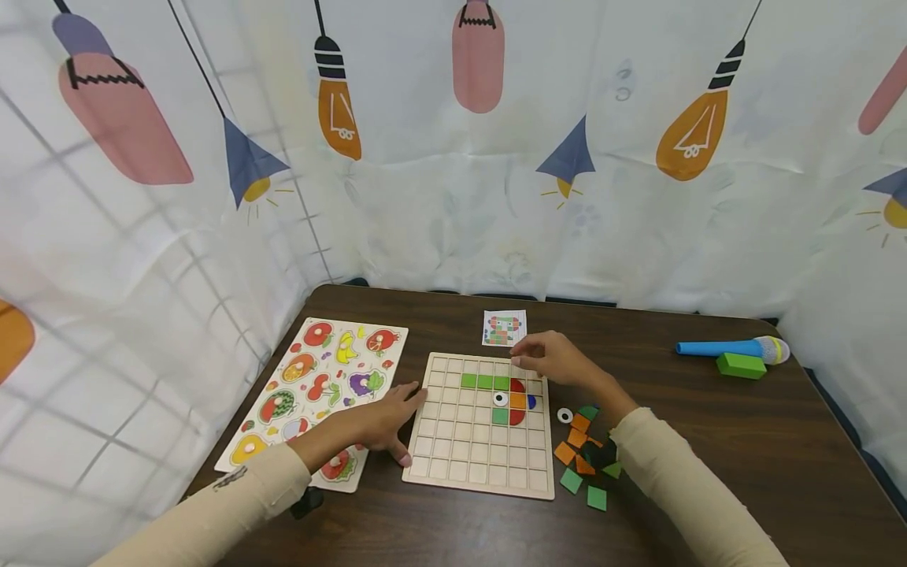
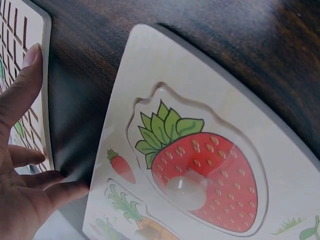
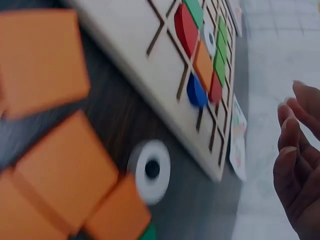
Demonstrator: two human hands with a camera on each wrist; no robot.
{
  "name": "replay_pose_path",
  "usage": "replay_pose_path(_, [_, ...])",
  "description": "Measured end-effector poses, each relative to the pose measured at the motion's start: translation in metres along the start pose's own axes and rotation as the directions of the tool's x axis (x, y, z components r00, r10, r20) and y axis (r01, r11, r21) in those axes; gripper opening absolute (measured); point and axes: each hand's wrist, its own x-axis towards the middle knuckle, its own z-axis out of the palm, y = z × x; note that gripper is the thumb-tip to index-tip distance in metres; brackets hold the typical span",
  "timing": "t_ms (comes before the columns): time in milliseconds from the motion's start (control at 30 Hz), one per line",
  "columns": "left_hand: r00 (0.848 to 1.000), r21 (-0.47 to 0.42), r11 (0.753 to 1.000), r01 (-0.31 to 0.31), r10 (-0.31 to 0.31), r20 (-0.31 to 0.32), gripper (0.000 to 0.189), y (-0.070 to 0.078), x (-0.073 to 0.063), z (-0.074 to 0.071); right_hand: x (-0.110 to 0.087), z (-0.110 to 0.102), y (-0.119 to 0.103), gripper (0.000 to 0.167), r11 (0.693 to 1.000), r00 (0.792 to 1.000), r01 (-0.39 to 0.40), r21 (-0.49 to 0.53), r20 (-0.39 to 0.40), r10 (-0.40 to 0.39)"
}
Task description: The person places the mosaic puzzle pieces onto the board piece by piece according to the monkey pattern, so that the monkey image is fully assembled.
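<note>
A wooden grid board [image 1: 460, 453] lies on the table with several pieces in its upper right: a row of green squares [image 1: 485, 382], an eye disc [image 1: 500, 398], an orange square [image 1: 518, 401], red half-rounds [image 1: 517, 417], a blue half-round [image 1: 531, 402] and a teal square [image 1: 500, 416]. My left hand [image 1: 383, 421] is spread along the board's left side, thumb on its rim. Over the far right edge of the board hovers my right hand [image 1: 549, 358], fingers loosely bent, no piece visible in them. A printed pattern card [image 1: 505, 327] lies just beyond the board.
Left of the board lies a fruit peg puzzle [image 2: 210, 165]. Loose orange and green pieces [image 1: 577, 437] and another eye disc [image 3: 152, 172] are scattered to the right, partly behind my right forearm. A toy microphone [image 1: 723, 348] and a green block [image 1: 741, 365] lie far right.
</note>
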Motion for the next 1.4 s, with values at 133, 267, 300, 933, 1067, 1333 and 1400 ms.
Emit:
replay_pose_path(133, [1.000,0.003,1.000,-0.002,0.002,-0.001,0.114,-0.002,0.001,0.001,-0.023,-0.016,0.011,0.026,0.999,0.999,-0.043,-0.015,0.012,0.043])
replay_pose_path(267, [1.000,0.011,1.000,-0.008,0.008,-0.004,0.115,-0.004,0.003,0.002,-0.049,-0.028,0.024,0.026,0.996,0.997,-0.070,-0.052,0.027,0.071])
replay_pose_path(300, [1.000,0.013,1.000,-0.009,0.009,-0.003,0.115,-0.004,0.003,0.002,-0.055,-0.031,0.027,0.027,0.996,0.998,-0.057,-0.070,0.031,0.059])
replay_pose_path(933, [1.000,0.020,1.000,-0.006,0.006,0.006,0.114,-0.005,0.004,0.002,-0.144,-0.061,0.078,0.030,0.985,0.990,-0.080,-0.155,0.100,0.096])
replay_pose_path(1067, [1.000,0.034,0.999,-0.002,0.002,0.003,0.114,-0.004,0.004,0.001,-0.151,-0.062,0.083,0.034,0.981,0.989,-0.077,-0.180,0.113,0.099])
replay_pose_path(1333, [1.000,0.033,0.999,0.001,-0.001,0.005,0.114,-0.002,0.004,0.002,-0.155,-0.056,0.087,0.033,0.977,0.995,-0.051,-0.209,0.069,0.067])
replay_pose_path(1400, [1.000,0.032,0.999,0.000,0.000,0.005,0.114,-0.002,0.003,0.001,-0.154,-0.055,0.087,0.031,0.972,0.996,-0.063,-0.226,0.052,0.076])
